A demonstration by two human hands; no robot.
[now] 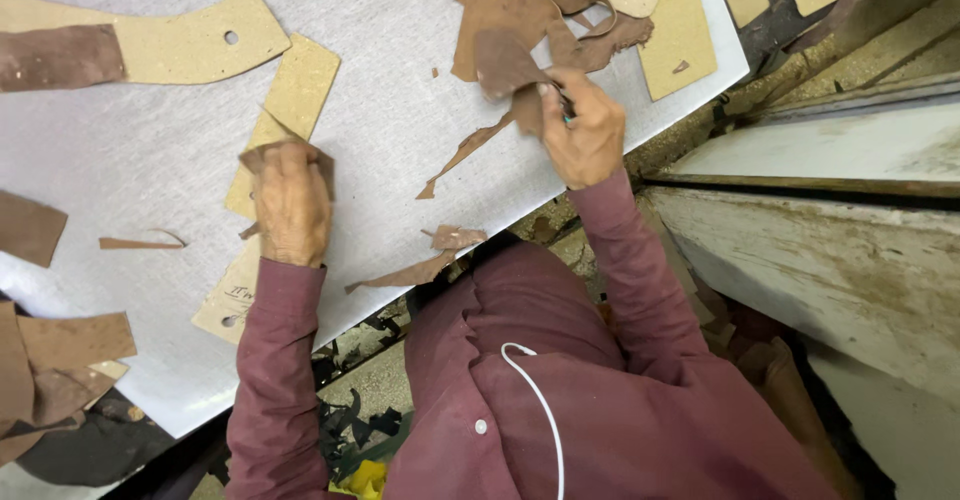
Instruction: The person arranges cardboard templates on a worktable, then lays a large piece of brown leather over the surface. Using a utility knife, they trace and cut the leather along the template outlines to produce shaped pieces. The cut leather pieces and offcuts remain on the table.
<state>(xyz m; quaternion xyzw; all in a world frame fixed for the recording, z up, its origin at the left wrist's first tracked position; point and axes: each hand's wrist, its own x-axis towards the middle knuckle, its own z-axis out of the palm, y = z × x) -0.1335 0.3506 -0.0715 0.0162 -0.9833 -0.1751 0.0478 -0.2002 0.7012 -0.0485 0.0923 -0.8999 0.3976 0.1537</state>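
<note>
Head view: the left hand [291, 205] lies flat, fingers together, pressing a small brown leather piece [262, 156] onto a tan cardboard pattern [290, 90] on the grey cutting board [380, 80]. The leather shows only at the fingertips; the rest is under the palm. The right hand [585, 130] is clenched around a slim tool [567, 112], mostly hidden in the fist, so its kind is hard to make out. Just left of that fist hangs a dark brown leather scrap [505, 60], and a long thin offcut [462, 152] trails down from it toward the board's middle. Three loose leather trimmings lie on the board near the person's front edge. A second long cardboard pattern [190, 45] lies top left, its left end covered by a leather strip [55, 57]. More tan patterns [680, 35] pile at the top right, cut off by the frame. Both sleeves are maroon.
</note>
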